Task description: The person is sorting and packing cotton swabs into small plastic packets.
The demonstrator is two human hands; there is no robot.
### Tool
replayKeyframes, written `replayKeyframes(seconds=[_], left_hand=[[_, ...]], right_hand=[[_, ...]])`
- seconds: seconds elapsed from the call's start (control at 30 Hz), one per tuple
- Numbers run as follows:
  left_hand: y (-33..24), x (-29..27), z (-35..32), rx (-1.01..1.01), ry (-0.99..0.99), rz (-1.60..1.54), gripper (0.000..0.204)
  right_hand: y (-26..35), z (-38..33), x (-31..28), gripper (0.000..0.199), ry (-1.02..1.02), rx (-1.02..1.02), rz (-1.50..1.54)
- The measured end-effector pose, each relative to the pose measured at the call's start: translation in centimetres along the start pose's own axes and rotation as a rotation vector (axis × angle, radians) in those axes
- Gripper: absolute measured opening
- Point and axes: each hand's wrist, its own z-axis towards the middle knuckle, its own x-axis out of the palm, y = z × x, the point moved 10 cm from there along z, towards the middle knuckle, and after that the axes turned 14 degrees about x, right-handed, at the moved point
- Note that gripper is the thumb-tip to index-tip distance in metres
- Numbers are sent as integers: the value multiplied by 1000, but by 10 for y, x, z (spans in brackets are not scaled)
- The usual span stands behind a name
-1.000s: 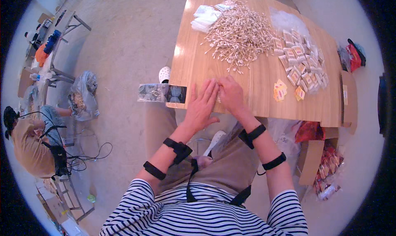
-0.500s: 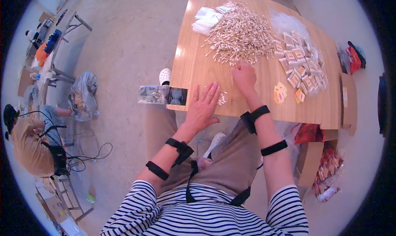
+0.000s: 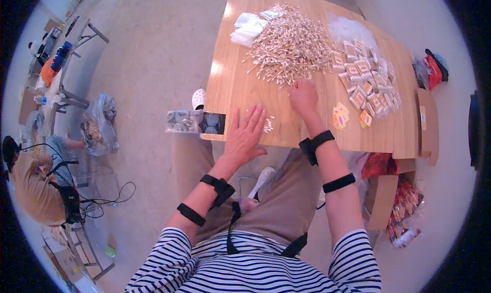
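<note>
My left hand lies flat on the near left edge of the wooden table, fingers spread. Close by its fingertips is a small group of loose cotton swabs. My right hand is closed, thumb side toward the near edge of a large heap of cotton swabs. Whatever its fingers may hold is hidden. To the right of that hand lie yellow printed cards and a pile of small packs of swabs.
Clear plastic bags and white packets flank the heap. A flat dark package overhangs the table's left corner. Cardboard boxes stand at the right. Another person sits at far left beside a plastic bag.
The view has shifted slightly, so the table sits further left. My right hand has moved a little to the right along the heap's near edge; my left hand stays flat.
</note>
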Motion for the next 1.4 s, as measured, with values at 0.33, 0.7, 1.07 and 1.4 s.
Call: replayKeyframes(seconds=[0.33,0.7,1.07,1.4], left_hand=[[0,-1,-1,3,-26,-21,125],[0,-1,-2,-5,-22,-14,124],[3,5,-1,-22,23,-2,124],[2,6,1,-1,4,-3,124]], right_hand=[[-18,6,-12,17,76,-67,-162],[11,-30,8,17,568,-181,229],[38,-61,11,19,221,-194,14],[51,-100,13,16,185,-395,53]])
